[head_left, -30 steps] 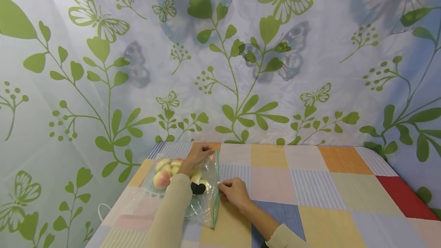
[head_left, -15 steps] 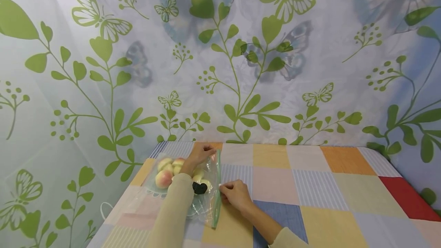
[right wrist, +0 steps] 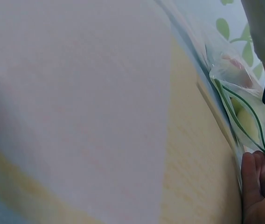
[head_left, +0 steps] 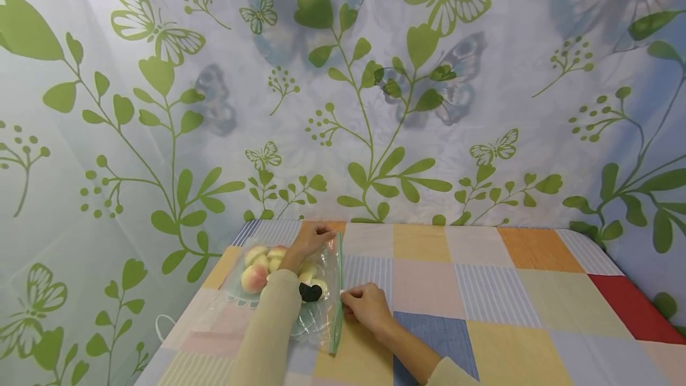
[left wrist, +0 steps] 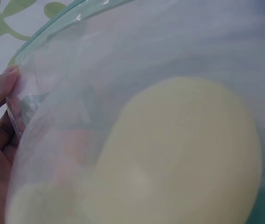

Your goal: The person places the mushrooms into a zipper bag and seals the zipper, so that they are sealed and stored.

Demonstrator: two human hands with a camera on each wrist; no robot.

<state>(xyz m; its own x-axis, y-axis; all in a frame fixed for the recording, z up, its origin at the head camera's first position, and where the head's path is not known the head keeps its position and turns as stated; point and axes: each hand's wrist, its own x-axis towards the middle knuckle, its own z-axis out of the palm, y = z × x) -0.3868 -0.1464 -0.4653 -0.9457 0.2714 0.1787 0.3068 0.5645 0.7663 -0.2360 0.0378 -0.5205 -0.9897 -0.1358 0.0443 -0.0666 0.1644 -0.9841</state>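
Observation:
A clear zip bag (head_left: 327, 267) with a green zip strip (head_left: 339, 255) lies on the left of the table. Several pale yellow and pink peaches (head_left: 254, 279) are inside it; one peach (left wrist: 184, 154) fills much of the left wrist view through the plastic. My left hand (head_left: 309, 244) reaches over the bag and pinches its far top corner. At the strip's middle, my right hand (head_left: 368, 307) pinches the zip at a small white tab (head_left: 342, 292). In the right wrist view, the green zip edges (right wrist: 242, 114) stand parted on the near side of my right fingers.
A patchwork cloth (head_left: 498, 290) covers the table. Behind it hangs a curtain (head_left: 343, 88) printed with leaves and butterflies. A teal scalloped shape (head_left: 242, 301) shows around the peaches. A white cord loop (head_left: 163, 326) sits by the table's left edge.
My right hand has slid slightly along the zip strip toward the near end. The left hand has kept its hold on the far corner.

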